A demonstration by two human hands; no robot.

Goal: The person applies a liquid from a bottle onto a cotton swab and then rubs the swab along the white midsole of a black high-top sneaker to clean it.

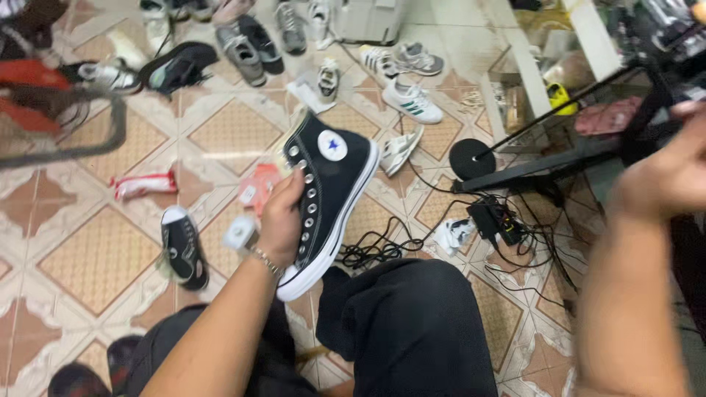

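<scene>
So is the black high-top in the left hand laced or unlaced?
Unlaced, as far as the view shows. The black high-top held up in the left hand shows a row of bare metal eyelets, with no lace running through them.

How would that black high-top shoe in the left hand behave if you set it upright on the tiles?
The black high-top shoe has a thick, flat white sole, so it would probably stand steadily. Its tall upper looks like unlaced cloth, so it may flop sideways. The left hand lifts it alone, which suggests it is fairly light.
</scene>
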